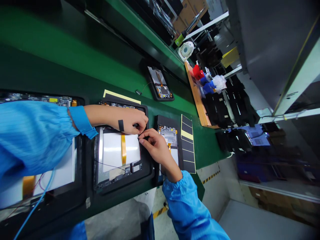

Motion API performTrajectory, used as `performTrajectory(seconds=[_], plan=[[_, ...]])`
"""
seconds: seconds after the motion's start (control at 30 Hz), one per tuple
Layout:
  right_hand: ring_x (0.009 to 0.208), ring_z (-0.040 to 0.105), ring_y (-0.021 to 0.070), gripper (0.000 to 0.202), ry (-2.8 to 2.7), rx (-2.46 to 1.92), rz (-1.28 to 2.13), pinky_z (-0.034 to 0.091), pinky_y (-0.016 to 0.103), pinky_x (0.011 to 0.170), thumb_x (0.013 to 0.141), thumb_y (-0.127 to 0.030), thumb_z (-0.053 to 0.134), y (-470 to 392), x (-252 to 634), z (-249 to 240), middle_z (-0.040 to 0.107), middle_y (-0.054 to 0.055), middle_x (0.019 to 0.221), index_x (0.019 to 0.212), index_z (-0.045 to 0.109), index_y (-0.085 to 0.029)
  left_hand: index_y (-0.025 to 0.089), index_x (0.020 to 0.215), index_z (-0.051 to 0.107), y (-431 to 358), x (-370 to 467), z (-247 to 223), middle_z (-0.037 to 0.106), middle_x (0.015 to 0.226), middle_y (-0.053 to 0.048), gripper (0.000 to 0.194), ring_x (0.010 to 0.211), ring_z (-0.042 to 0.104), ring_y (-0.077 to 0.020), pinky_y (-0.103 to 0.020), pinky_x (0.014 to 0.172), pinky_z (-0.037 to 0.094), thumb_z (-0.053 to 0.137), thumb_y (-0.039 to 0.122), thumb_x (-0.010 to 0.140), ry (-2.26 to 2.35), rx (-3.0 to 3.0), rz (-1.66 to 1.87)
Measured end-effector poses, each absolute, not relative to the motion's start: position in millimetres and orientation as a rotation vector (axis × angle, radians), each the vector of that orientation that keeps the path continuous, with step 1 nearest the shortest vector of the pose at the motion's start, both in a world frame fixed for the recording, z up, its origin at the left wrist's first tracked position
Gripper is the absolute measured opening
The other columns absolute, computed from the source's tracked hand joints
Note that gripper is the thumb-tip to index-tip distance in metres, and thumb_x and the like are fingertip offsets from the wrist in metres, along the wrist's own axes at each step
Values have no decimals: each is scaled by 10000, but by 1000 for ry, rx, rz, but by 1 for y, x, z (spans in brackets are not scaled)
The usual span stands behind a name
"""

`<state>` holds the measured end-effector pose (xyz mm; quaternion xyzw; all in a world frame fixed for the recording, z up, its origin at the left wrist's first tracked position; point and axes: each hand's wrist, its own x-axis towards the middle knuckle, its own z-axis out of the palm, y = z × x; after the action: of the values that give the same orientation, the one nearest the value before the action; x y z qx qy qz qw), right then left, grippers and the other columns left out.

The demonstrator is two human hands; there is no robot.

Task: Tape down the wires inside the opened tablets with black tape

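Observation:
An opened tablet-like device [120, 150] lies in a black tray, with a white battery, an orange ribbon strip [123, 149] and a thin dark wire across it. My left hand [133, 121] reaches over its upper part, fingers curled and closed at the device's right edge; a black strip of tape [121, 125] is stuck on the back of the hand. Close beside it, my right hand [155, 145] has thumb and forefinger pinched together at the same edge. Whatever lies between the fingertips of either hand is too small to make out.
Other opened devices lie at left [57, 180], right [168, 136] and farther back [160, 83]. Black adhesive strips on yellow backing [188, 143] lie at right. A wooden-edged bin [197, 96] and a small white fan [186, 50] stand beyond. A blue cord [37, 205] crosses lower left.

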<state>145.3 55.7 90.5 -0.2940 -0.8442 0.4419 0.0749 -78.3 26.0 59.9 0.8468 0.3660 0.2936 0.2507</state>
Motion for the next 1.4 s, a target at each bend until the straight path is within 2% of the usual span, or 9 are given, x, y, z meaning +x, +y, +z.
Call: performTrajectory(seconds=[0.33,0.5,1.03,1.4], plan=[[655,476,103,167,-2389,-849,1571,389,250,588,957,-350,630,51,150,101,574,22,955,884,623,-200,193,753,724,23,-79,63,666,811,-6,156,841,572,-173,-262,800,419,614,90,797,1019,2281,806],[751,517,128,105,-2410,-848,1452,415,260,630,951,-278,619,47,150,100,569,52,1053,881,635,-201,199,738,719,24,-77,62,671,826,-10,147,855,572,-178,-259,797,419,627,94,786,1049,2286,756],[704,533,123,91,-2425,-1105,1136,453,266,647,938,-198,607,31,139,92,578,42,1047,874,672,-200,216,697,724,30,-76,54,666,787,-17,161,804,579,-192,-291,740,422,628,112,773,1032,2282,761],[758,563,161,67,-2524,-1149,864,451,309,713,937,-222,609,25,135,90,617,50,1063,954,671,-204,205,731,726,29,-77,59,677,809,-15,144,837,581,-185,-279,778,429,622,120,781,1001,2277,768]])
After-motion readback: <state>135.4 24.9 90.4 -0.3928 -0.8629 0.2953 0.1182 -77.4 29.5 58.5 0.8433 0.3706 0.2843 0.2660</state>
